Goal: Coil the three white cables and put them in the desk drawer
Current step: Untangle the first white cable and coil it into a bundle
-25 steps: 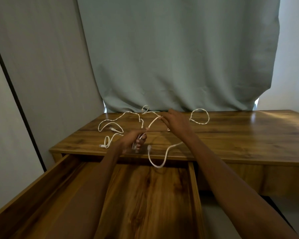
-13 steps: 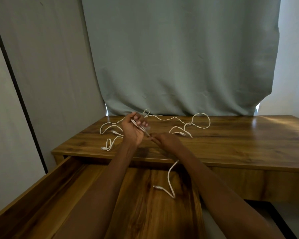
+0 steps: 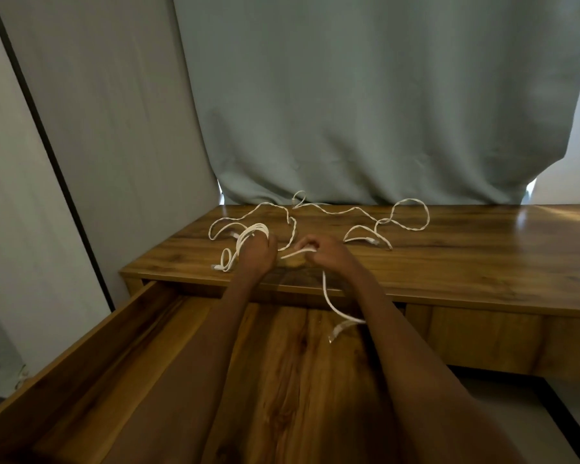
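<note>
left hand has several white loops wound round it, fingers curled on the coil, hovering just above the front of the desk. right hand pinches the same cable a little to the right, the short run between the two hands pulled fairly straight. the free tail drops from the right hand over the desk edge and dangles above the open drawer, its plug end blurred.

so, as a reading: first cable roughly most of the way coiled, only that hanging tail left to wrap. nothing lies inside the drawer yet that can be seen, though the arms cover much of its floor. two more cables look untouched: a looping one at the back right of the desk, and another strand snaking along the back left; where one ends and the next begins is hard to tell, they run close together near the middle.

around: a grey-green curtain hanging behind the desk, a pale wall panel on the left. in the way: loose strands lying just beside the left hand could snag in the coil, and the tail could catch on the drawer front.
</note>
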A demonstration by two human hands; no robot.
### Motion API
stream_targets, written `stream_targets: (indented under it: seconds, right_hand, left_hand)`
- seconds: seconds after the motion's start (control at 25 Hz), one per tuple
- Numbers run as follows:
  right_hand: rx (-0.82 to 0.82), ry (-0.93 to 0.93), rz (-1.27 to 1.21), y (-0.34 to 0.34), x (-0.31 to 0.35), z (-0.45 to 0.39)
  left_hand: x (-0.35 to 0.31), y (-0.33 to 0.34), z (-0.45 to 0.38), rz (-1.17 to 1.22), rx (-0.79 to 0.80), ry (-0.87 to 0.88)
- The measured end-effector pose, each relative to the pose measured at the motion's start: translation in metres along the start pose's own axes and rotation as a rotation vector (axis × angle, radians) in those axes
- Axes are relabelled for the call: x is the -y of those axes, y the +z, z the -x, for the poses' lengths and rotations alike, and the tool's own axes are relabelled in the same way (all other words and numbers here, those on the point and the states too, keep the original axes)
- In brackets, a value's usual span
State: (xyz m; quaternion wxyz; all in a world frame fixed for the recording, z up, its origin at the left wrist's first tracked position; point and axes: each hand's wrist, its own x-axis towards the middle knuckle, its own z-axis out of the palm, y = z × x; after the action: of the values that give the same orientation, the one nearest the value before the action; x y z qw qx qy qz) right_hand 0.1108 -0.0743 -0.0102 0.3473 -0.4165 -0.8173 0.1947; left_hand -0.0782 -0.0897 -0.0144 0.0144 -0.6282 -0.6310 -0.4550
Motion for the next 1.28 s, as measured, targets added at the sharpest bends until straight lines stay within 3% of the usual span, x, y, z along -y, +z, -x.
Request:
stream_targets:
  seconds: [0.12, 0.24, 0.36, 0.4, 0.48, 0.64, 0.76, 0.88, 0.96, 1.08, 1.28]
  right_hand:
    - [-0.027, 0.056, -0.308, -0.012, -0.003, -0.002]
    - [0.082, 0.137, -0.512, -0.007, -0.008, -0.001]
    - [0.112, 0.191, -0.397, 0.011, -0.013, 0.000]
    - [0.117, 0.183, -0.320, 0.016, -0.012, -0.001]
    - [0.109, 0.129, -0.159, 0.026, -0.008, -0.005]
    - [0.079, -0.005, 0.139, 0.045, -0.001, -0.010]
    - [0.064, -0.090, 0.205, 0.058, 0.006, -0.007]
    - [0.160, -0.184, 0.114, 0.065, 0.013, -0.004]
    - [0.245, -0.191, 0.072, 0.066, 0.015, -0.002]
    - [0.315, -0.149, -0.102, 0.063, 0.018, 0.000]
    - [0.460, -0.010, -0.310, 0.046, 0.032, 0.006]
  left_hand:
    - [0.013, -0.016, 0.011, -0.050, 0.225, -0.019]
    - [-0.007, -0.029, 0.013, 0.038, 0.500, -0.179]
    - [-0.010, -0.039, 0.017, 0.482, 0.918, -0.419]
    - [-0.007, -0.042, 0.018, 0.690, 1.026, -0.421]
    - [-0.003, -0.043, 0.023, 1.030, 1.079, -0.351]
    - [-0.005, -0.037, 0.035, 1.522, 0.832, -0.347]
    - [-0.006, -0.040, 0.031, 1.707, 0.453, -0.351]
    - [-0.009, -0.040, 0.028, 1.733, 0.044, -0.404]
    - [-0.011, -0.036, 0.026, 1.655, -0.128, -0.433]
    - [-0.004, -0.035, 0.020, 1.463, -0.265, -0.418]
    - [0.020, -0.022, 0.024, 0.659, -0.211, -0.192]
